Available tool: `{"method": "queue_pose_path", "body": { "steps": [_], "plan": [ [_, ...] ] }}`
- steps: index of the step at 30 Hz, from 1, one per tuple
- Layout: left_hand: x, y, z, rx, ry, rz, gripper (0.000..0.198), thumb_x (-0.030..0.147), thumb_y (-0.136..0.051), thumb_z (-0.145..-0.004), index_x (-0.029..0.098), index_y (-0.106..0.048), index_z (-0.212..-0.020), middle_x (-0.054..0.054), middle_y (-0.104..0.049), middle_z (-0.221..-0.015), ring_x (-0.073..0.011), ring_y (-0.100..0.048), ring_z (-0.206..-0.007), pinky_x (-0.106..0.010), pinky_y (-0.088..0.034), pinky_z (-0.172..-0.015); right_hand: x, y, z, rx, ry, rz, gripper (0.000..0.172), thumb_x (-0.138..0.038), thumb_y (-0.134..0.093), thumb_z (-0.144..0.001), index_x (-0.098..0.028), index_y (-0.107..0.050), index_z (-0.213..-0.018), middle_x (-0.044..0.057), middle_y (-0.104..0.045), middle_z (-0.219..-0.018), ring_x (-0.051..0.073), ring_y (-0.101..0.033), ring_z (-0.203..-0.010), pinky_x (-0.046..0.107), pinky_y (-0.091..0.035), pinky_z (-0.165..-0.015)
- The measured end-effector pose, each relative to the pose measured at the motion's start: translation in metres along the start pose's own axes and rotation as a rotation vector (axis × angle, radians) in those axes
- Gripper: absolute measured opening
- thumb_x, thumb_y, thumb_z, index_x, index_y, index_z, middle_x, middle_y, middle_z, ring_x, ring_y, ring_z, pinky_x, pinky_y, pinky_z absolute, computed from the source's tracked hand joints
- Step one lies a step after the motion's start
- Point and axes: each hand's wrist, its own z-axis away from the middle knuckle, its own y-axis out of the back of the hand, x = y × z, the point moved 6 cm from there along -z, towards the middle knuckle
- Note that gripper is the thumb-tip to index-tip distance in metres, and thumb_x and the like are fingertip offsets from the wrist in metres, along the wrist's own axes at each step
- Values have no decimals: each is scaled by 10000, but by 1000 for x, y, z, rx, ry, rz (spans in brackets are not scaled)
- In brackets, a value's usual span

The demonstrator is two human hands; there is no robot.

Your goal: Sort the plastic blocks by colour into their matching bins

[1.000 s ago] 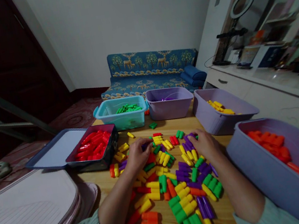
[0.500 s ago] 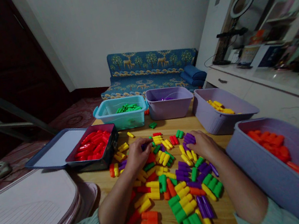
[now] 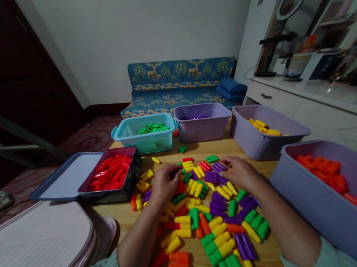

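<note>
Bullet-shaped plastic building blocks in several colours lie in a loose pile on the wooden table. At the pile's left far side, my left hand (image 3: 166,185) is curled, with a dark purple block (image 3: 173,174) showing between thumb and fingers. Over the right far side, my right hand (image 3: 242,172) has thumb and index finger apart, and nothing is gripped between them. Just left of its fingertips lie a purple block (image 3: 218,167) and another purple block (image 3: 211,177). Joined yellow blocks (image 3: 225,191) lie below that hand. Nearer me is a green-and-yellow joined group (image 3: 218,241).
A dark case (image 3: 128,190) of red blocks stands open at left. Behind the pile are a turquoise bin (image 3: 146,146) with green pieces and a purple bin (image 3: 204,133). Along the right stand a bin (image 3: 256,145) of yellow blocks and a bin (image 3: 297,181) of orange ones.
My right hand has let go of the purple blocks and opened slightly. Purple and yellow blocks near it have shifted and turned. My left hand stays in place.
</note>
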Motion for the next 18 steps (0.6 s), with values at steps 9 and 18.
{"method": "queue_pose_path", "body": {
  "steps": [9,18],
  "plan": [
    [0,-2,0,5,-25,9,170,203,-581,-787,181,-710,-896,-50,-718,-855,-176,-651,-805,-282,-499,-754,-6,-14,4,-128,-49,113,398,-225,-599,-739,-214,-624,-1136,34,-674,-867,162,-619,-811,244,-415,-686],
    [-1,-2,0,3,2,11,174,213,-584,-784,181,-713,-895,-56,-726,-865,-183,-658,-811,-288,-503,-751,-19,-9,9,-89,60,211,493,-271,-619,-739,-292,-587,-1231,35,-591,-1207,190,-579,-1045,286,-420,-846]
  ]
}}
